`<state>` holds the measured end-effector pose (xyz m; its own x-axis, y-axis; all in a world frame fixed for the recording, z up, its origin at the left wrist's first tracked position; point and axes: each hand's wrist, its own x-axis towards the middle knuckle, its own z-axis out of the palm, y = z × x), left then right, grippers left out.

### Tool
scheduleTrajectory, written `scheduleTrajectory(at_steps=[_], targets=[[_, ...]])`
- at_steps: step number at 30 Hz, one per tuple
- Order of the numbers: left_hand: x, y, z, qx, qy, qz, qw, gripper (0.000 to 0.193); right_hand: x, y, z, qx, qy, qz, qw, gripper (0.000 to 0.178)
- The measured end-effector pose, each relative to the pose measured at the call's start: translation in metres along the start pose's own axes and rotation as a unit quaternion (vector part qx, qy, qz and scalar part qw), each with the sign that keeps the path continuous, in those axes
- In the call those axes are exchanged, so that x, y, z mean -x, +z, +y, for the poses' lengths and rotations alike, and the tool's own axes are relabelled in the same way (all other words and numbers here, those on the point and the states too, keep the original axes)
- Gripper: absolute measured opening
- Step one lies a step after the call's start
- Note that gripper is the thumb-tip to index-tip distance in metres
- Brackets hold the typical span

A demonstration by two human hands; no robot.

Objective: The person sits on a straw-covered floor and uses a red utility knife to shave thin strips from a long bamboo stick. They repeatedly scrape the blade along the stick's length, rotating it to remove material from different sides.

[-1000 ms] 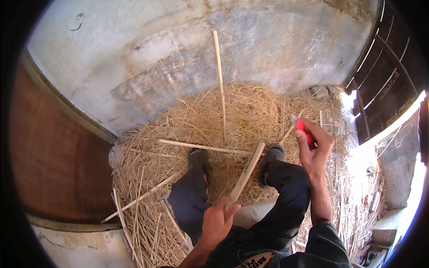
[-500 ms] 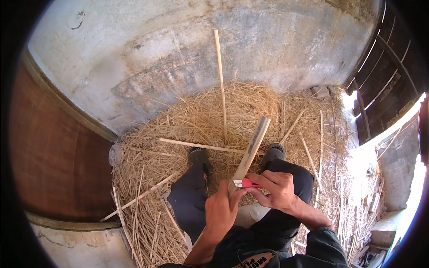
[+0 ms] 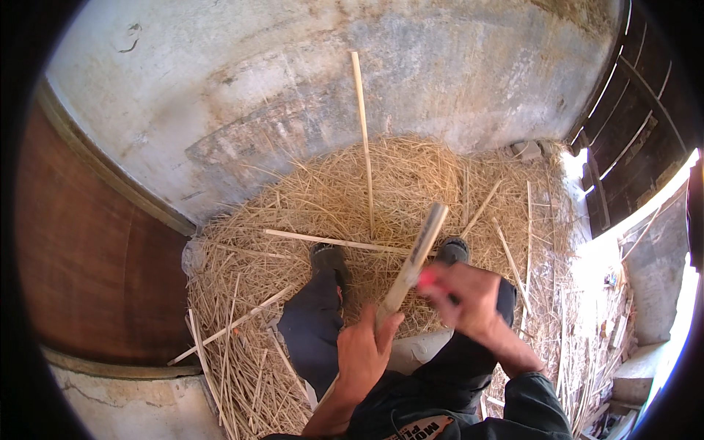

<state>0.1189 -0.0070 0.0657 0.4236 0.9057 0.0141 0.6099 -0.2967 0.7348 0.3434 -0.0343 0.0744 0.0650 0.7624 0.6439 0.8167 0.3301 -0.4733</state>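
My left hand (image 3: pixel 361 353) is closed round the lower end of a pale, flat bamboo or wooden stick (image 3: pixel 411 270). The stick slants up and away to the right between my knees. In my right hand (image 3: pixel 473 299) is a red-handled utility knife (image 3: pixel 431 279), close to the right edge of the stick, about midway along it. Motion smears the knife and the fingers on it, and its blade cannot be made out. Whether the blade touches the stick does not show.
Straw (image 3: pixel 403 172) and shavings cover the ground around my boots (image 3: pixel 328 257). One thin stick (image 3: pixel 363 132) leans against the stained wall (image 3: pixel 293 81), and another (image 3: pixel 337 240) lies across the straw ahead. A brown panel (image 3: pixel 103 257) stands at left, dark slatted boards (image 3: pixel 631 125) at right.
My right hand and the knife have moved up and away along the stick from its lower end. The left hand keeps its hold, and the stick's far end has dipped slightly.
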Motion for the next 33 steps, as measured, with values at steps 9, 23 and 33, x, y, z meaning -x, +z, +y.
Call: scheduleTrajectory(at_steps=[9,23,33], targets=[[0.023,-0.001,-0.017,0.061,-0.020,-0.025,0.998,0.047,-0.034,-0.051,0.047,-0.028,0.255,0.127,0.958,0.026],[-0.006,0.004,-0.026,0.448,-0.113,-0.288,0.839,0.049,-0.019,-0.005,0.010,-0.436,0.310,-0.106,0.838,0.025],[-0.007,0.000,-0.032,0.504,-0.123,-0.326,0.790,0.067,-0.009,0.010,0.021,-0.447,0.335,0.030,0.829,0.022]])
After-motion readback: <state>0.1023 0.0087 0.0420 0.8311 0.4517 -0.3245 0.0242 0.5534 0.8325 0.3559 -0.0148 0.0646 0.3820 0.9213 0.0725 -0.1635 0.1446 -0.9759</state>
